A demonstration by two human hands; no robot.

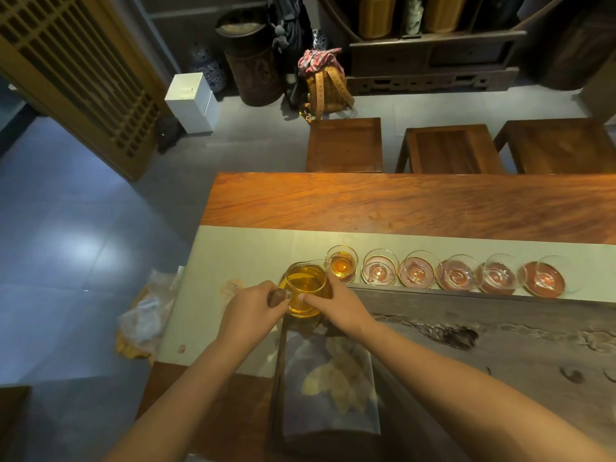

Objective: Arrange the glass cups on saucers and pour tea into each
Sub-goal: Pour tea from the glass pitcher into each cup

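**Fingers steady pitcher at first cup**

Fingers (311, 297) of the right hand (336, 306) press flat against the glass pitcher (305, 288); the left hand (253, 306) pinches its handle (278, 296). Its spout points up-right, touching the first cup (341, 263), which holds tea. Five cups (380, 270) on saucers (543, 281) along the table (400, 201) look empty. A slow tilt and clean lift-off should prevent drips.

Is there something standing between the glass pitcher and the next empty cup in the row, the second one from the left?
Nothing visible blocks it. The pitcher, held by the left hand and steadied by the right hand, has its spout at the filled cup. The next empty cup stands just right of it, with open air above.
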